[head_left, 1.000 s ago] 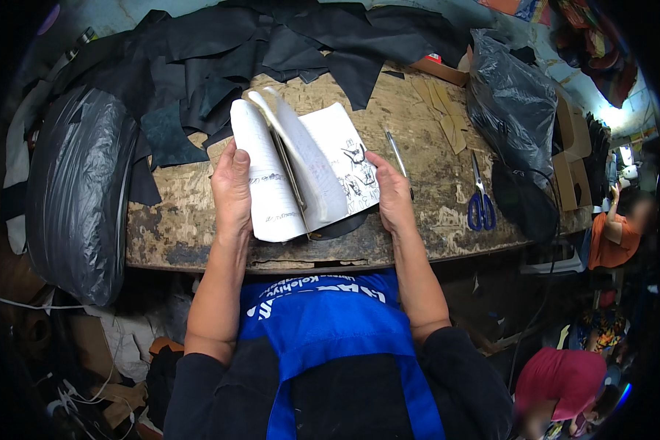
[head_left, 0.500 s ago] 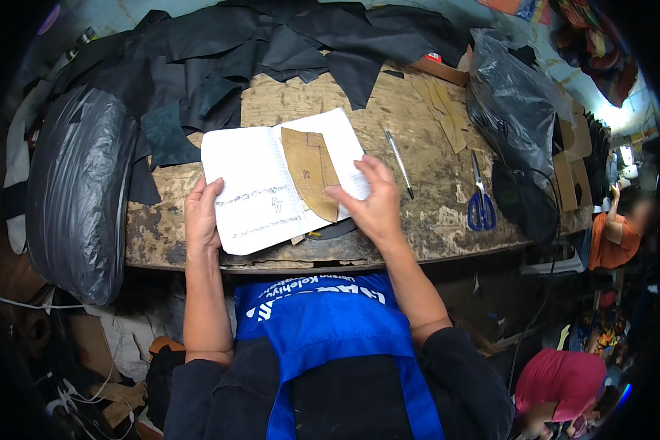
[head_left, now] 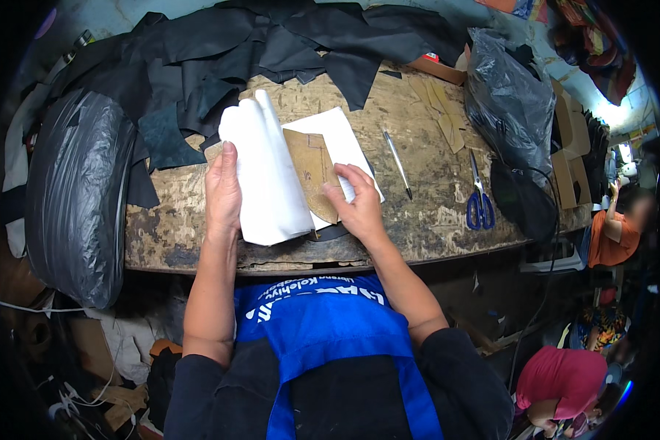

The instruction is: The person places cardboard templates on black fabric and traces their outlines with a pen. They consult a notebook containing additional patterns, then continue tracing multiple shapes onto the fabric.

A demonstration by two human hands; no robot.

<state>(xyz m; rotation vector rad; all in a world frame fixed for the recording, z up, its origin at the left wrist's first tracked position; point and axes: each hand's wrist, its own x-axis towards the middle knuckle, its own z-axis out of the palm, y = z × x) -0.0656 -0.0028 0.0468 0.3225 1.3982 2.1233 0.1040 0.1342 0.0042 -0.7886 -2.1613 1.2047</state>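
A white notebook (head_left: 268,176) lies open near the front edge of the worn wooden table, its left pages lifted and curling over to the right. My left hand (head_left: 224,187) grips the left side of those pages, thumb on top. On the right page rests a brown cardboard pattern piece (head_left: 312,165) with lines drawn on it, partly hidden by the curling pages. My right hand (head_left: 356,202) lies over the lower right of the notebook, fingers apart, thumb touching the pattern piece's edge.
Right of the notebook lie a pen (head_left: 397,165), blue-handled scissors (head_left: 479,194) and tan pattern pieces (head_left: 441,114). Black leather sheets (head_left: 198,37) cover the far side. Plastic-wrapped bundles stand left (head_left: 81,198) and right (head_left: 510,103). Other people (head_left: 616,235) are at far right.
My left hand has moved right and lifted the notebook's left pages, which now curl toward the pattern piece. My right hand has shifted slightly left and down.
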